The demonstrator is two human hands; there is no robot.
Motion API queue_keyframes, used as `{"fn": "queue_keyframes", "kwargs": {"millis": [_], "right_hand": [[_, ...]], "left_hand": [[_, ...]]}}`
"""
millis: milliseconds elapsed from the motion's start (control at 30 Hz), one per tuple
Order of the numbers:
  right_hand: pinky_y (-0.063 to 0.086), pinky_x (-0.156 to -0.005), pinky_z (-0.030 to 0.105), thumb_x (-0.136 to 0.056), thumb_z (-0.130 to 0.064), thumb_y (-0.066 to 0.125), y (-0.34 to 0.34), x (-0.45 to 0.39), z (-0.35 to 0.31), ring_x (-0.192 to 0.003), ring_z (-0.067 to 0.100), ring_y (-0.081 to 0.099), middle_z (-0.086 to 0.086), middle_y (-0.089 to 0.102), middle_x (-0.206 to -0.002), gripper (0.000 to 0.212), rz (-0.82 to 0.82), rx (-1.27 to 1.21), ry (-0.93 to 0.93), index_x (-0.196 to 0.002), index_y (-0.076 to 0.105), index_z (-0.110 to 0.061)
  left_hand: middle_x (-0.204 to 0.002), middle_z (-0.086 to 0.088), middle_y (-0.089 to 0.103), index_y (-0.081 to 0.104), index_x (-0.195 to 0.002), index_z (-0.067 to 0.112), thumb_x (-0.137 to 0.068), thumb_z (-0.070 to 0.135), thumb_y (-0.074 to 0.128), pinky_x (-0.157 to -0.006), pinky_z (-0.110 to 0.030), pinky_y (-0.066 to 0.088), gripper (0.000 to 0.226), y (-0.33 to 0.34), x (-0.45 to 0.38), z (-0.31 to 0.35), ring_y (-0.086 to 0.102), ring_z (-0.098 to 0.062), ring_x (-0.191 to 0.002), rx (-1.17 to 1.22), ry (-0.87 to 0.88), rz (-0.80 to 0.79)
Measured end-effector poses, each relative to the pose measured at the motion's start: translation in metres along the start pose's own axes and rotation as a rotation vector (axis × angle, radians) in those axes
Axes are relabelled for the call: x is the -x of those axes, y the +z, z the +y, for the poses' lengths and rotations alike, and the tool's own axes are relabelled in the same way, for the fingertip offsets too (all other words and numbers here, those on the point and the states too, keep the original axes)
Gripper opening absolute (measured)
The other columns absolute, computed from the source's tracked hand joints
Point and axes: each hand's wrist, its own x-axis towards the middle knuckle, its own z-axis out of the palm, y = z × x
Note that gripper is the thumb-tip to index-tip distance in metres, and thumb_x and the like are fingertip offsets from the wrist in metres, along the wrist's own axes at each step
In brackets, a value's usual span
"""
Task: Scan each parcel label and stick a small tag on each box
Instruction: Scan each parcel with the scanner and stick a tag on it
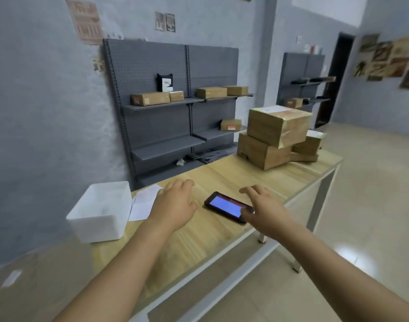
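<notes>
The person is only getting started: both the left hand (175, 201) and right hand (264, 209) are hovering spread beside the scanner (228, 206) near the worktop's (222, 231) front edge, parcels (277, 135) sitting untouched at its far end.

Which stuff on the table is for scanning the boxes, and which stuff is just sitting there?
For the job:
- handheld scanner, under the right hand
- stacked parcels
- white label sheets, by the left hand

Just sitting there:
- white foam box
- boxes on the grey wall shelves
</notes>
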Motion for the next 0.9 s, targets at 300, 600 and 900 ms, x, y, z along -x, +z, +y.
{"fn": "queue_keyframes", "kwargs": {"millis": [300,600,900], "right_hand": [[0.045,-0.084,0.029,-0.089,-0.038,0.055,-0.021,-0.101,0.123,-0.108,0.019,0.049,0.000,0.047,-0.127,0.048,0.070,0.031,0.121,-0.133,0.043,-0.023],[0.044,-0.096,0.037,-0.087,-0.033,0.057,-0.046,-0.180,0.247,-0.117,0.022,0.046,0.002,0.050,-0.126,0.045,0.168,-0.078,0.215,-0.130,0.049,-0.022],[0.041,-0.096,0.045,-0.089,-0.043,0.051,-0.072,-0.288,0.361,-0.114,0.029,0.048,0.012,0.041,-0.131,0.046,0.370,-0.390,0.413,-0.123,0.046,-0.012]], "left_hand": [[-0.136,-0.001,0.049,0.041,-0.138,0.024,-0.091,0.035,0.051,-0.099,-0.041,0.038,0.049,0.053,-0.171,0.052,0.044,-0.024,-0.122,0.044,0.079,0.000],[-0.136,0.002,0.048,0.044,-0.135,0.026,-0.092,0.040,0.052,-0.100,-0.044,0.041,0.046,0.094,-0.279,0.122,0.045,-0.021,-0.124,0.156,0.035,-0.039],[-0.129,-0.001,0.053,0.049,-0.132,0.021,-0.095,0.050,0.044,-0.082,-0.028,0.038,0.047,0.117,-0.367,0.197,0.052,-0.014,-0.111,0.536,-0.228,0.017]]}}
